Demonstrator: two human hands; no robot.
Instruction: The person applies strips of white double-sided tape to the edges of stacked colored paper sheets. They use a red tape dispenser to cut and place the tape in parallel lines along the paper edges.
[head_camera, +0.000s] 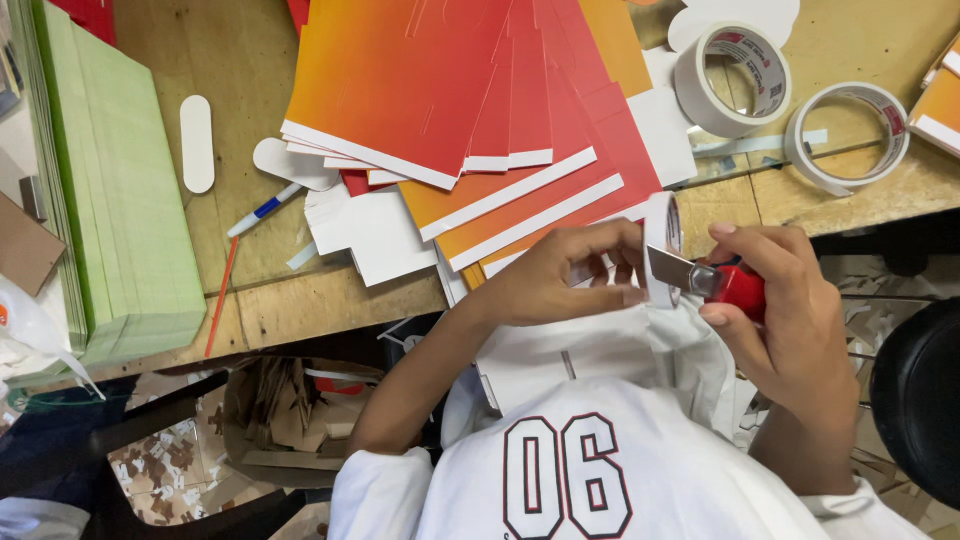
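i see the left hand (560, 275) holding a small roll of white tape (662, 248) on edge just past the near lip of the desk (300, 310), fingers closed around its rim so the loose end faces the other hand. the right hand (775, 300) grips a red cutter (735, 288) tightly, thumb along its body, with the metal blade (672, 268) laid against the roll, which looks to me like a hold meant to keep the roll steady while the blade meets the tape. both are raised close above the white shirt (600, 470), near the chest rather than resting on the desk. behind them orange and red card sheets (450, 90) lie fanned out, two larger tape rolls (790, 100) sit well apart to the right, a pale green stack (120, 200) stands at the left, and a blue-capped pen (262, 210) lies between. i cannot tell how much tape is pulled free, since the left fingers cover it, and the blade tip is hidden behind the roll. the black round shape at the right edge is cut off.
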